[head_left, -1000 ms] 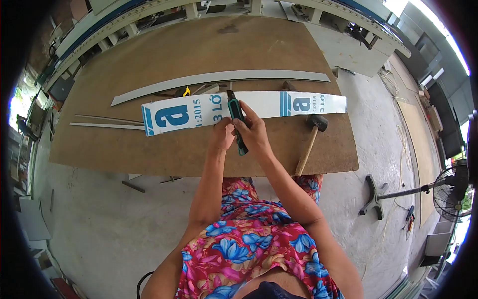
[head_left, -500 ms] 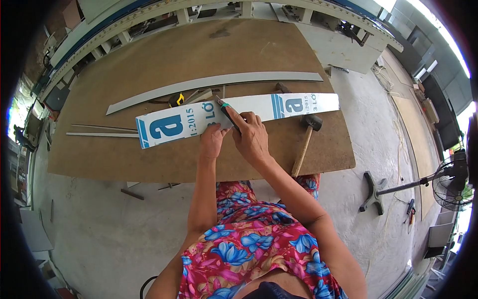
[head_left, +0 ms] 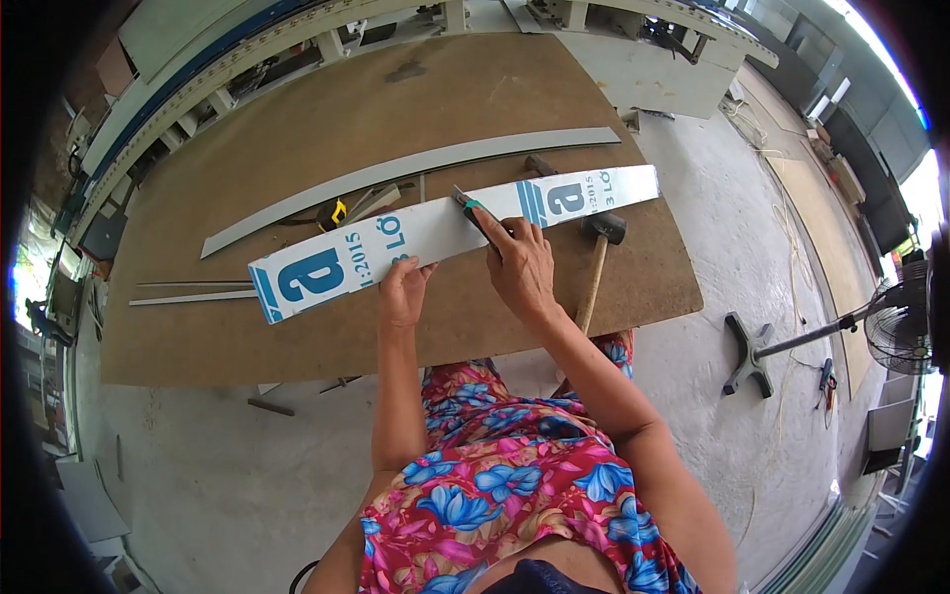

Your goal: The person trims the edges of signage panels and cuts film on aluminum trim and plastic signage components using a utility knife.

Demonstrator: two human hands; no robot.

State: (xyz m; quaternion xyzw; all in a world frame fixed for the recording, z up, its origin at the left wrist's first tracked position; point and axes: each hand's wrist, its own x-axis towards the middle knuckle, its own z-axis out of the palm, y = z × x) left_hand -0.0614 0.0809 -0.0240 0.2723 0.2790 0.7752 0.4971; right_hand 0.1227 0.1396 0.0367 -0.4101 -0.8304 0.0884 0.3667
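Observation:
A long white strip with blue printed lettering (head_left: 440, 229) lies slantwise across the brown board-topped table. My left hand (head_left: 403, 292) grips its near edge left of the middle, thumb on top and the other fingers partly hidden under it. In my right hand (head_left: 522, 269) is a utility knife (head_left: 477, 215), dark with a green part near the front. Its tip points away from me, over the strip near the far edge; whether the blade touches cannot be made out. A mallet (head_left: 598, 259) with a black head rests just right of my right hand, head close to the strip.
Behind the strip lie a long grey bar (head_left: 416, 163), a yellow-and-black tape measure (head_left: 332, 215) and a partly hidden hammer head (head_left: 539, 165). Thin metal strips (head_left: 193, 297) extend at the left. A fan (head_left: 898, 315) stands right of the table (head_left: 198, 346).
My right hand and the knife have moved right along the strip. My left hand sits slightly further left and lower, its thumb now plainly visible on the strip. The view has tilted somewhat.

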